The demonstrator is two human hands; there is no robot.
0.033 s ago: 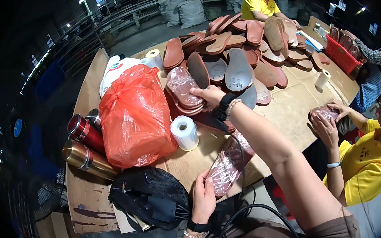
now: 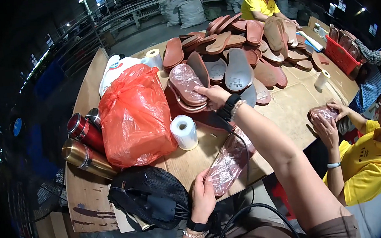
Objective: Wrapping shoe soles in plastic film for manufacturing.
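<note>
My left hand [image 2: 203,194], at the table's front edge, has its thumb and fingers closed on the near end of a reddish-brown insole wrapped in clear film [image 2: 228,168]. Farther off, my right hand [image 2: 214,97] grips the near end of another film-wrapped insole [image 2: 184,79], pinkish under the film. More insoles lie layered directly beneath that one; whether the hand also grips these, I cannot tell. Beyond it spreads a large pile of bare insoles [image 2: 220,44] in brown, red and grey. A grey insole [image 2: 239,69] lies just right of my right hand.
A red plastic bag [image 2: 136,119], a film roll [image 2: 184,133], steel flasks [image 2: 87,157] and a black mesh bag [image 2: 152,197] stand on the left. At right a co-worker's hands [image 2: 329,122] hold a wrapped insole, near a red basket [image 2: 341,56]. Another person sits at the far side.
My right hand and the wrapped insole in it have shifted slightly to the right. My left hand has barely moved.
</note>
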